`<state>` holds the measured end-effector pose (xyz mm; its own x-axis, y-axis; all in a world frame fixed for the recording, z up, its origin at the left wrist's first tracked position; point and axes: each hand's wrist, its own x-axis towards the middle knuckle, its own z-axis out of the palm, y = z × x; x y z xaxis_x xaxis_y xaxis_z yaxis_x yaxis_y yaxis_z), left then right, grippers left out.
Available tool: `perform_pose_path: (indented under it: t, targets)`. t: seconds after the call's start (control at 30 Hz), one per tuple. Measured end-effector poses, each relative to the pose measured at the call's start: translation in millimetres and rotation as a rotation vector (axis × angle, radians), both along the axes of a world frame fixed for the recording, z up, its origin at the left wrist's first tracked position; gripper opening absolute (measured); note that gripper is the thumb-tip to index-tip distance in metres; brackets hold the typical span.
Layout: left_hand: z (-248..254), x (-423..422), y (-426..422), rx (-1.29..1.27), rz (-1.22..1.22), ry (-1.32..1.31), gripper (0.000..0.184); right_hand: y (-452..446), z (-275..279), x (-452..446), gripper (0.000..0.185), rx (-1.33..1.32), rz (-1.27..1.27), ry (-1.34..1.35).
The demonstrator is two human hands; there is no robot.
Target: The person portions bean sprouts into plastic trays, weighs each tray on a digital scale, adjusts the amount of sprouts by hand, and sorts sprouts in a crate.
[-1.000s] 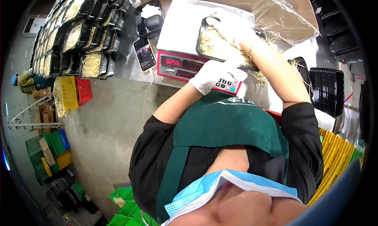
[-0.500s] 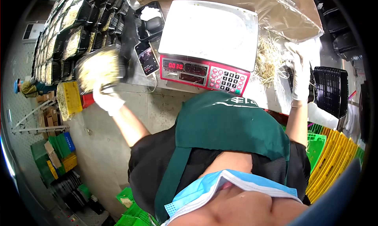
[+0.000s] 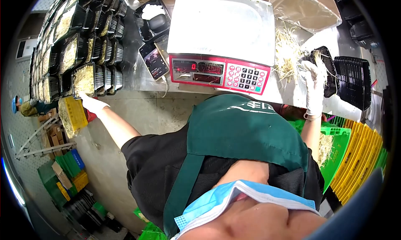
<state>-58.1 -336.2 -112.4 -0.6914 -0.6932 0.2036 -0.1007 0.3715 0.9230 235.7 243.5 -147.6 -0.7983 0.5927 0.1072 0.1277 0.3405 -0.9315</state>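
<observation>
My left hand [image 3: 94, 104], in a white glove, has its fingertips at the near edge of a black tray of bean sprouts [image 3: 85, 78]. That tray sits at the front of a tall stack of filled trays. On the other side, my gloved right hand [image 3: 314, 87] is closed around a few pale bean sprouts [image 3: 321, 63], which stick out past the fingers beside a black tray [image 3: 330, 75]. A loose pile of bean sprouts [image 3: 288, 52] lies left of this hand. Between my hands stands a scale [image 3: 221, 31] with a bare plate, its display reading 0.
A phone [image 3: 153, 61] with a cable lies left of the scale, below a black tray holding a dark case [image 3: 158, 22]. Nested black trays [image 3: 353, 81] stand at the far right. Green [image 3: 340, 156] and yellow crates [image 3: 357, 156] are below them. Another person [image 3: 26, 106] is at far left.
My left hand has carried the tray of sprouts left onto the front of the stack. A black tray now shows beside my right hand, with sprouts at its fingers. The display went from 0.030 to 0.
</observation>
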Motion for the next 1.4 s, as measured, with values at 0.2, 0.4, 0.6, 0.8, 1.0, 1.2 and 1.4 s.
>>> perform_pose_path:
  t: [0.2, 0.4, 0.6, 0.8, 1.0, 1.2, 1.4]
  targets:
    - [1, -1, 36, 0.335, -0.049, 0.289, 0.075, -14, -19, 21, 0.035, -0.091, -0.086, 0.008]
    - [-13, 29, 11, 0.209, 0.234, 0.172, 0.059, -24, -21, 56, 0.037, 0.122, -0.148, -0.052]
    - [5, 85, 157, 0.047, -0.379, 0.565, 0.016, -66, 17, 110, 0.034, 0.166, -0.306, -0.167]
    - [-28, 244, 383, 0.311, -1.718, -0.051, 0.035, -106, 26, 240, 0.042, 0.191, -0.145, -0.280]
    - [-27, 397, 486, -0.322, -2.635, 0.114, 0.056, -96, 25, 422, 0.037, -0.135, -0.630, -0.445]
    - [-77, 489, 588, -1.553, -2.724, 0.793, 0.122, -60, -44, 445, 0.075, 0.031, -0.601, -0.682]
    - [-89, 501, 595, -1.935, -2.834, 0.470, 0.112, -75, -65, 408, 0.086, 0.429, -0.431, -0.902]
